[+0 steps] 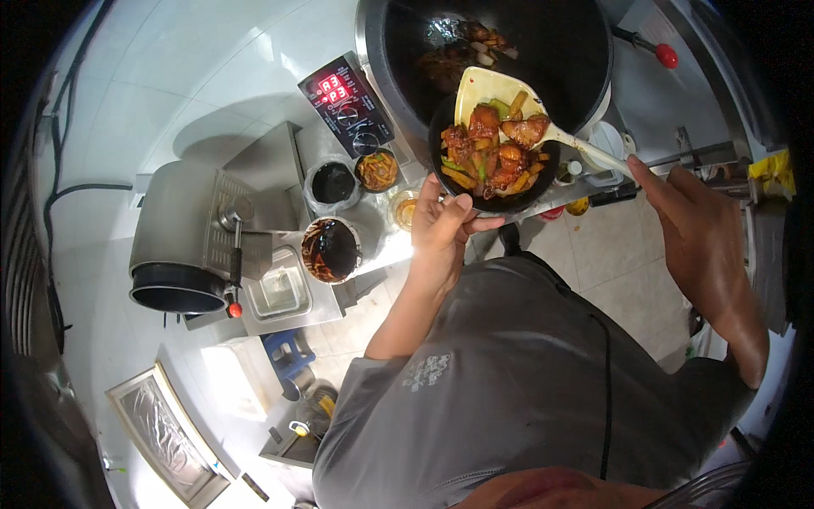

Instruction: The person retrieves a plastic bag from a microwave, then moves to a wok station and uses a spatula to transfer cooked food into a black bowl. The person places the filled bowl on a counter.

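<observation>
My left hand grips the near rim and side of a small black bowl, held up at the near edge of a large dark wok drum. Glazed meat pieces with vegetable strips fill the bowl. My right hand holds the handle of a cream-coloured plastic spatula. Its blade lies over the bowl, with some meat and strips against it. A few pieces of food remain inside the drum.
Left of the drum stand a lit control panel, a small bowl of cut food, a lined container of dark liquid and a sauce-smeared tub. A second cooking drum is further left. A red-knobbed lever juts out at upper right.
</observation>
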### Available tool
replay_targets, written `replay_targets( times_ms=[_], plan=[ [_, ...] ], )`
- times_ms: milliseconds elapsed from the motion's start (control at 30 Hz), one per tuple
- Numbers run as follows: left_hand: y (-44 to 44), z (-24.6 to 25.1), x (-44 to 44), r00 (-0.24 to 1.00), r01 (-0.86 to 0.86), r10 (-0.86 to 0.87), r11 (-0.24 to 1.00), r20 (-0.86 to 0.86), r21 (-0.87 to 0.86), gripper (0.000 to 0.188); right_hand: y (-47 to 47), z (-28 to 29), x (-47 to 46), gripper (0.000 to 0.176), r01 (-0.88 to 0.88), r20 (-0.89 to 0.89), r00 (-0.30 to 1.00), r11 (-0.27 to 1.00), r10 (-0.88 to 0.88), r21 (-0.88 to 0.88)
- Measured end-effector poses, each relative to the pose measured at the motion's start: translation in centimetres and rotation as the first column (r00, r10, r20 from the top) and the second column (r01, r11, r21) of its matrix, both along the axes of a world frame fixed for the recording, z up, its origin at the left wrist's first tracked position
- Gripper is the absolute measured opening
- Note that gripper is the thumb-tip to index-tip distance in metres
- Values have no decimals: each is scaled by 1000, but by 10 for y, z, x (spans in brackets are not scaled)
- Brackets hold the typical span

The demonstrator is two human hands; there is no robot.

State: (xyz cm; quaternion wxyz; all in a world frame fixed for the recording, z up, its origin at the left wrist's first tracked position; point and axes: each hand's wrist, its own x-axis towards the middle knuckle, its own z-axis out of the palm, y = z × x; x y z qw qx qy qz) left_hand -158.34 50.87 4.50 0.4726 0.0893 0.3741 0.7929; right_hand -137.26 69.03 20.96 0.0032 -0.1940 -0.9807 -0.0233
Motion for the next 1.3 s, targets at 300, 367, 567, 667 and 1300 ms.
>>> replay_targets(
  times_ms=[300, 367, 567, 667, 1300],
  plan=[
    [-10, 0, -1, 1000, -6, 6, 1000, 22, 25, 54, 9, -4, 5, 47, -29, -57, 998, 982, 41, 187],
    [-11, -1, -2, 999, 1, -2, 1000, 33, 26, 55, 12, -3, 6, 52, -80, -44, 995, 965, 94, 249],
    [-11, 0, -1, 997, 38, -39, 999, 66, 5, 51, 11, 1, 16, 54, -86, -184, 977, 988, 108, 126],
    [-8, 0, 1, 996, 53, -52, 999, 70, 0, 49, 7, 2, 20, 53, -56, -24, 998, 992, 59, 110],
    [1, 2, 0, 999, 32, -33, 998, -10, -61, 46, 4, -1, 29, 44, 0, -140, 990, 987, -23, -160]
  ],
)
